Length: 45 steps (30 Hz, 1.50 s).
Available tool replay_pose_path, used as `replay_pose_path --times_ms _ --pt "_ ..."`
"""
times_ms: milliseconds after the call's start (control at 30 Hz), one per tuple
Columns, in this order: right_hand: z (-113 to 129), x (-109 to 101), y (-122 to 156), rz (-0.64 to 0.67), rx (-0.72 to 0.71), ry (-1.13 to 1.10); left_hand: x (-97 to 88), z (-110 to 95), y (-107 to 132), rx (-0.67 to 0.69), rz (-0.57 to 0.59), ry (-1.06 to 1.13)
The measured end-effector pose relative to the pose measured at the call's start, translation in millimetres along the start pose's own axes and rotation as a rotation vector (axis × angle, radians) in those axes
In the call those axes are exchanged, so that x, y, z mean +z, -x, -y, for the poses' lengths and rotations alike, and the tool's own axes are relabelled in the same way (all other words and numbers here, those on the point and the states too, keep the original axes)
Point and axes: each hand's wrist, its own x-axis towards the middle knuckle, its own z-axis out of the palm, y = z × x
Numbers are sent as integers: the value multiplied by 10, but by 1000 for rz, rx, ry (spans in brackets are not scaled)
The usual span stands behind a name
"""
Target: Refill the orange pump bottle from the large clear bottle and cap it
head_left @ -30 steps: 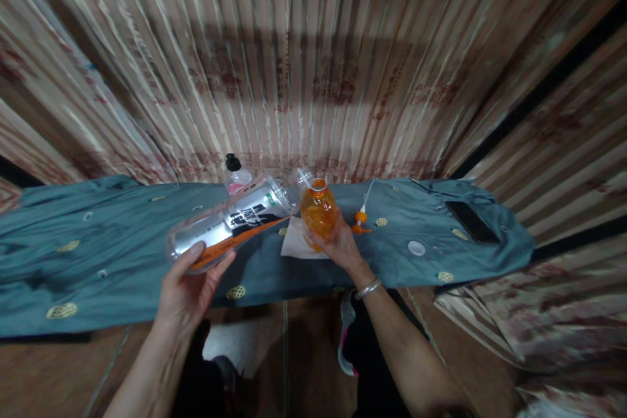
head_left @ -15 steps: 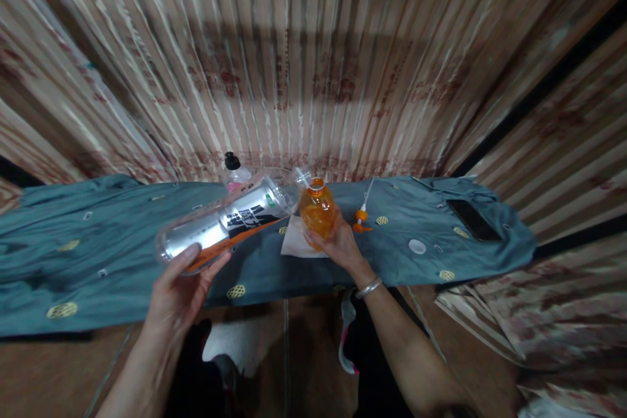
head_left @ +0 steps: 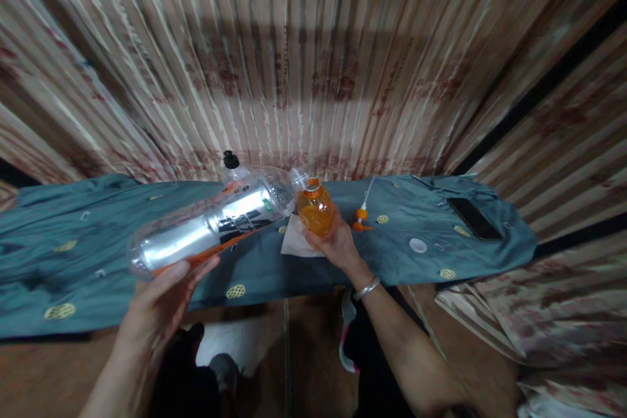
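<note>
Left of the middle, the big clear bottle (head_left: 196,235) hides most of the bottle with the black cap (head_left: 235,172). The words on the big clear bottle are too blurry to read. In the middle, the right hand (head_left: 337,241) covers the bottom of the orange bottle (head_left: 314,211). Both hide some white paper (head_left: 294,240). The bottom edge cuts off both arms (head_left: 406,346).

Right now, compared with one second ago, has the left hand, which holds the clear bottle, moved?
Yes. The left hand has shifted to the left, farther from the yellow patch to its right on the blue-green cloth.
</note>
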Motion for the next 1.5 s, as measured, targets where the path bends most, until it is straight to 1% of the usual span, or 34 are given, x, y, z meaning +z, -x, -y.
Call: replay_pose_path --times_ms 67,167,433,533,633,733,867,1033,1233,1400,1500 --pt "-4 16 5 -7 -9 2 59 -50 63 3 8 -15" --pt "-12 34 8 -18 -14 11 106 -100 137 54 9 -46" --pt "-11 52 10 -21 -35 80 21 -85 148 105 4 -114" --pt "7 71 16 -31 -47 104 40 -75 191 104 -18 -124" --pt "20 83 19 -34 -49 119 78 -87 235 97 -8 -141" --pt "25 83 19 -34 -43 134 98 -115 245 118 2 -146" --pt "28 85 29 -45 -64 154 53 -146 213 171 29 -143" --pt "19 102 46 -46 -72 168 -29 -159 210 198 24 -162" --pt "41 123 51 -60 -89 162 -33 -181 252 238 13 -180" --pt "78 124 51 -48 -96 189 -65 -190 223 233 13 -190" --pt "85 127 53 -54 -101 204 -83 -199 210 252 21 -183"
